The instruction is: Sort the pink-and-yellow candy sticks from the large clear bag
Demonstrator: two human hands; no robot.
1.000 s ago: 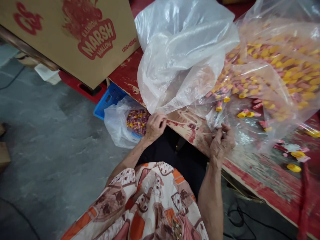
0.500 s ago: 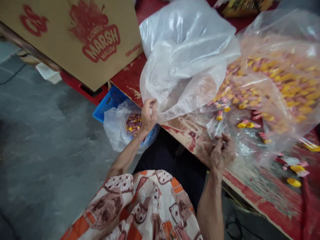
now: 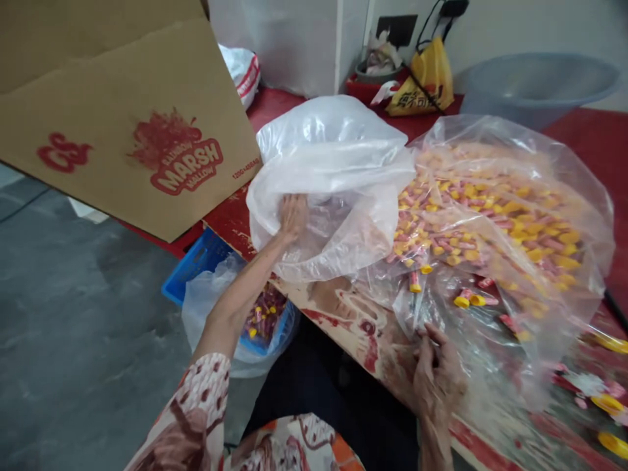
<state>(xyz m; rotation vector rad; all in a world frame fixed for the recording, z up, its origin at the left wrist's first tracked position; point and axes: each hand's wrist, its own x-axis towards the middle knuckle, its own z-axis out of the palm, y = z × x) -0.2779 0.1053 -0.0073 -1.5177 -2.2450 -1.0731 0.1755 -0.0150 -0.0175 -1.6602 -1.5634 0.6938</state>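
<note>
My left hand [image 3: 293, 216] reaches into the mouth of a milky white plastic bag [image 3: 333, 154]. Its fingers look stretched out against the inner film, with the tips partly lost in the folds. Lower right, my right hand [image 3: 439, 369] rests by the table edge with its fingers curled at the rim of a clear plastic bag [image 3: 520, 137]; whatever lies between the fingertips is too small to make out. Inside that clear bag is a heap of small pink pieces with yellow caps [image 3: 530, 229]. A few loose capped pieces [image 3: 475, 299] lie near my right hand.
A cardboard marshmallow box [image 3: 122, 124] stands at the left. Below the table edge, a blue crate [image 3: 189, 268] holds a plastic-lined load of similar pieces [image 3: 265, 314]. A large basin [image 3: 540, 85], a yellow bag [image 3: 432, 78] and a worn red tabletop [image 3: 338, 314] also show.
My left hand has gone from the white bag's near rim into its mouth, which now gapes wider. My right hand stays by the clear bag's edge. The view has tilted up.
</note>
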